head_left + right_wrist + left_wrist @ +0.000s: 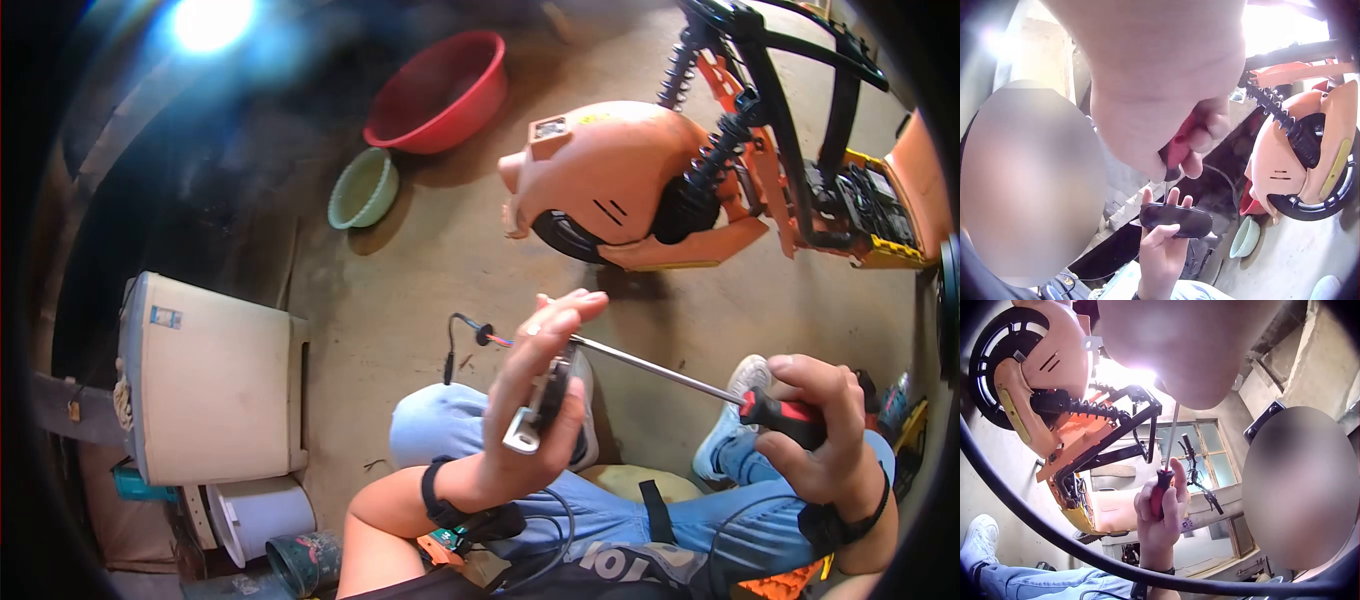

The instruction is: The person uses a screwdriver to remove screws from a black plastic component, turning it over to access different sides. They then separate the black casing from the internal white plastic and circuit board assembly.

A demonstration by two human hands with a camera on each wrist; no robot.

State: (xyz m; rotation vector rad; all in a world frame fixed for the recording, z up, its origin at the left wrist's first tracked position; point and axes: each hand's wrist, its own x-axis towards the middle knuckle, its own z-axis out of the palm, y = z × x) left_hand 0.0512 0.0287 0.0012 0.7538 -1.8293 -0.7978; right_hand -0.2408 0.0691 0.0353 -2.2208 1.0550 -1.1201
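Note:
My left hand (507, 398) holds a black oval, glossy-faced part (1192, 222) with a pale metal bracket (521, 436). The thumb lies against one side and the fingers are behind it. A thin cable (463, 318) with a black plug hangs from it on the left. My right hand (840, 455) grips a screwdriver (785, 416) by its red and black handle. Its long steel shaft points left, and the tip end reaches the part at the left fingers. In the left wrist view, the part is mostly hidden behind that hand.
An orange scooter (620, 180) with exposed frame and shock absorbers stands ahead to the right. A red basin (440, 95) and a pale green bowl (365, 190) lie on the floor beyond. A white box-shaped bin (215, 385) and buckets (262, 515) stand at the left.

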